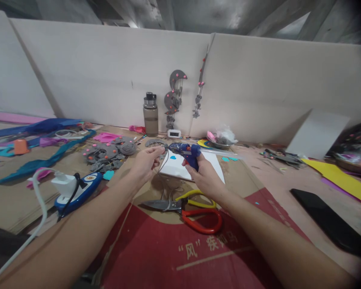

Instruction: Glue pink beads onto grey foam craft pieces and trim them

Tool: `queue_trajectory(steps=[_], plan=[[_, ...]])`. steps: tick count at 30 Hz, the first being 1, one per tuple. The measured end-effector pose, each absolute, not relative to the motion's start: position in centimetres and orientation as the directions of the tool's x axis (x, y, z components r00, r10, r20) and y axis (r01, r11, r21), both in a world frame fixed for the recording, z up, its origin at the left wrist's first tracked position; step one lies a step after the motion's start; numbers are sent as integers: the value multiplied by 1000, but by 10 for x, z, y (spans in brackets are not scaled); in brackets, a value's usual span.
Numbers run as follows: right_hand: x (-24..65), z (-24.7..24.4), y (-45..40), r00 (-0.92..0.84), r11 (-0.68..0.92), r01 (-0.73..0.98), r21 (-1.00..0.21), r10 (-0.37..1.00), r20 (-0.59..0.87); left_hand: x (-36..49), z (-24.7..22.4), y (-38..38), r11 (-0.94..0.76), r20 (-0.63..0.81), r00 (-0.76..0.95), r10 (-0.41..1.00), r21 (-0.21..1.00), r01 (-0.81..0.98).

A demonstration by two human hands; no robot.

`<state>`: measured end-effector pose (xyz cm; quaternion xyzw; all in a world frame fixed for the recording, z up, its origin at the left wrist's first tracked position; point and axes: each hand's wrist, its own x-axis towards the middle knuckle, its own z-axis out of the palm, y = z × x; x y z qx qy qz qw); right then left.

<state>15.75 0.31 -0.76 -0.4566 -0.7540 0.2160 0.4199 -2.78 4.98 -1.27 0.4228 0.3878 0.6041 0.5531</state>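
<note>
My right hand [205,173] is wrapped round the handle of a blue glue gun [193,151]. A long clear glue stick [221,153] juts from the gun's back end to the right. The nozzle points left at the fingertips of my left hand [147,162], which pinch a thin grey string [161,165]; what lies right at the nozzle is too small to tell. Below both hands, white paper [180,170] lies on the cardboard. Nearer to me rest scissors [165,205] with one yellow and one red handle, with loose string across the blades.
Grey felt pieces with pink dots [104,152] and a blue power strip [78,196] with a plugged-in white cable are at left. A bottle [151,118], small clock [174,133] and bowl [221,141] stand behind. A black phone [325,216] lies right. Felt hangings [172,100] hang on the wall.
</note>
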Motion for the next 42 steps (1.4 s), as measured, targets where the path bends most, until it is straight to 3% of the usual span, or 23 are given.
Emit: queue_trajectory(steps=[31,38,42], plan=[[157,-5,2,-187,452,595,-664,882,432,-28,-13,51,-94,92,-22,996,942,-322],[158,-8,5,-175,445,418,-792,895,411,-31,-17,54,-103,104,-16,994,934,-342],[162,-9,13,-121,310,154,-938,948,293,-33,-19,58,-82,66,-54,996,925,-370]])
